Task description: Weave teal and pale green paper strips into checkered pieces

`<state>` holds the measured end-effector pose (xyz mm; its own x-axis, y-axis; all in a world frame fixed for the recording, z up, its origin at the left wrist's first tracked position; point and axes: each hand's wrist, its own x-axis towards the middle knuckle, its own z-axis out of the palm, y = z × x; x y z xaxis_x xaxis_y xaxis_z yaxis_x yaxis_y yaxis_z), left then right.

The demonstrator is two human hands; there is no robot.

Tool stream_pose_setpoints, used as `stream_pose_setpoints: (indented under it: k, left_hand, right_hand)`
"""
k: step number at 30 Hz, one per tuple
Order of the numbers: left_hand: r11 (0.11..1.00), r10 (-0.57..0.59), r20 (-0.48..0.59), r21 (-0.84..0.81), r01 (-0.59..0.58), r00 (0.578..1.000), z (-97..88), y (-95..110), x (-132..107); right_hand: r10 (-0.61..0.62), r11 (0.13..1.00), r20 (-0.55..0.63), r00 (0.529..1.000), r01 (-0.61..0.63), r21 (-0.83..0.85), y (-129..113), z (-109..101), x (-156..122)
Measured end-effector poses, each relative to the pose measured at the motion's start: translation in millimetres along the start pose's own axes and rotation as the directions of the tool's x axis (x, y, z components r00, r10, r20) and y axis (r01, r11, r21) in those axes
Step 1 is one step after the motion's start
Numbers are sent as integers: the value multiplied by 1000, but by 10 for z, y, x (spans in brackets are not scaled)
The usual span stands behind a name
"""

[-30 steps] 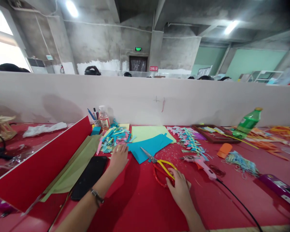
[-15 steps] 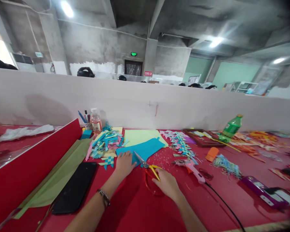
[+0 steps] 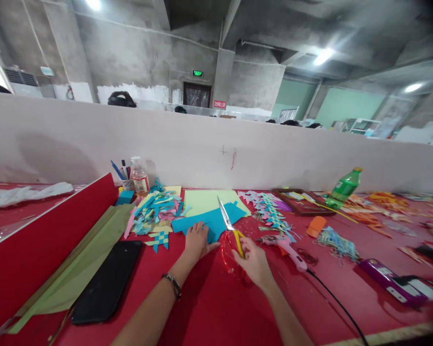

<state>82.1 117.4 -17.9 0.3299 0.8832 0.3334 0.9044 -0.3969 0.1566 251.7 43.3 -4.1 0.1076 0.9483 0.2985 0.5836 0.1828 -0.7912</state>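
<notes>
My right hand [image 3: 254, 262] grips the red and yellow handles of the scissors [image 3: 230, 234], lifted with the blades pointing up and away over the blue paper. My left hand [image 3: 197, 240] rests with fingers spread flat on the near edge of the blue paper sheet [image 3: 209, 221], which lies over a pale yellow-green sheet [image 3: 205, 199] on the red table [image 3: 216, 307]. A small woven blue-and-yellow paper piece [image 3: 159, 239] lies just left of my left hand.
A heap of paper strips [image 3: 155, 211] and a water bottle [image 3: 139, 177] stand behind. A black phone [image 3: 106, 281] and a red board [image 3: 39, 245] lie left. A pink glue gun [image 3: 286, 247] with its cord, folded paper shapes [image 3: 269, 209], a green bottle [image 3: 344, 185] lie right.
My right hand has lifted the scissors off the table and tilted the blades upward. My left hand has slid right from the strip heap onto the blue sheet's edge.
</notes>
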Motion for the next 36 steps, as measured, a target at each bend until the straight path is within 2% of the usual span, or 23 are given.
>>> stream_pose_setpoints:
  k: [4,11,22,28,32,36]
  left_hand:
    - [999,7,-11,-47,-8,1000,77,39,-1]
    - [993,75,-22,-94,-77,997,88,28,-10]
    - [974,73,-8,-217,-73,997,101,-47,-49]
    - [965,64,-3,-253,-63,998,74,-11,-61]
    - [949,19,-34,-314,-29,999,-73,-1,-9]
    - [934,7,-80,-355,-35,997,-493,-130,-26]
  right_hand:
    - [76,984,-38,996,-69,162,2,-3,7]
    - [120,923,-5,993,-110,369,30,20,-6]
    - [148,910,32,988,-149,387,34,78,-5]
    - [166,919,-2,986,-154,364,58,100,-5]
    - [150,915,20,989,-146,377,33,80,-10]
    - [138,907,35,990,-140,398,10,56,-16]
